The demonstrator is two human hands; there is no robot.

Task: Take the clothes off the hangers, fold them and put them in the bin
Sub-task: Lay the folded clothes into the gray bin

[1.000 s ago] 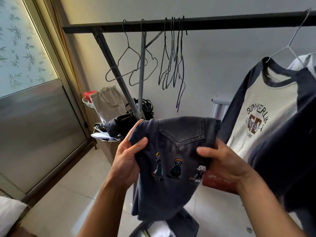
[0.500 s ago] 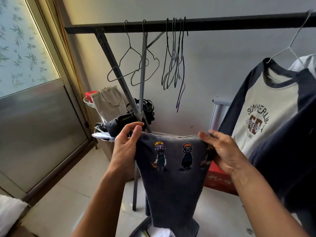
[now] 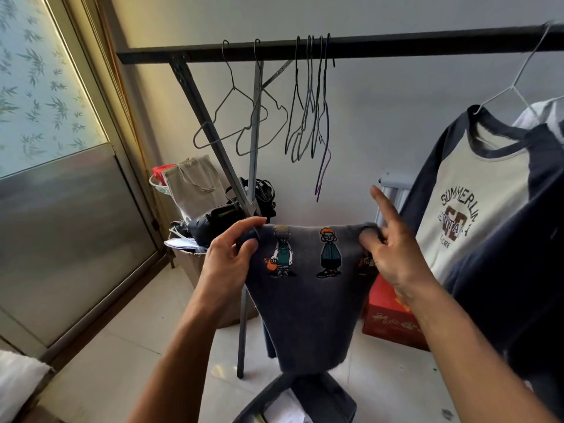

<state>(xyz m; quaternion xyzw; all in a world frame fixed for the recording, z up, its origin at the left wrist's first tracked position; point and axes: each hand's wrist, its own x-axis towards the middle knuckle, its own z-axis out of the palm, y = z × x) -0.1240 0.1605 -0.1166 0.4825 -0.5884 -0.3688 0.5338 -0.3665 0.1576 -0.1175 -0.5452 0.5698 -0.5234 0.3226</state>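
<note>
Above bin [image 3: 341, 401]: soft grey denim garment [image 3: 305, 315], embroidered cartoon figures
Left hand [image 3: 225, 264]: fingers [image 3: 244, 226] pinching top corner
Right hand [image 3: 393, 254]: pinching likewise, forefinger straight
Raglan shirt [image 3: 482, 184]: "SUMMERLI"

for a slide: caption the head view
Left hand and right hand hold up a dark grey cartoon-print garment above a dark bin

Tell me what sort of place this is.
Probably a home laundry corner or enclosed balcony: a clothes rail carrying bare wire hangers and a hung T-shirt, a frosted sliding door, and bags stacked in the corner.
</note>
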